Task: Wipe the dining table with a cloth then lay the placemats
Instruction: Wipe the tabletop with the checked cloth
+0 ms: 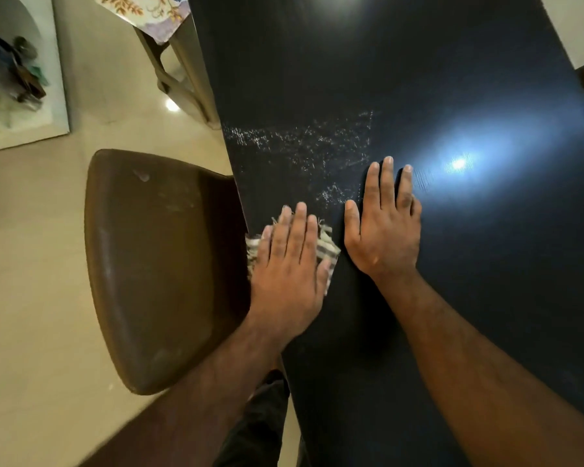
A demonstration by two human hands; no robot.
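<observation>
Our left hand [290, 264] sits just left of frame centre, palm down, fingers [300, 227] straight and close together, thumb [325, 274] out to the right. Our right hand [383, 230] lies just beside it, slightly higher in frame, also palm down, fingers straight and a little spread, thumb pointing up-left. The hands are near each other, not touching. Both forearms are bare: left forearm [216, 375] comes in from bottom centre-left, right forearm [469, 358] from the lower right corner.
</observation>
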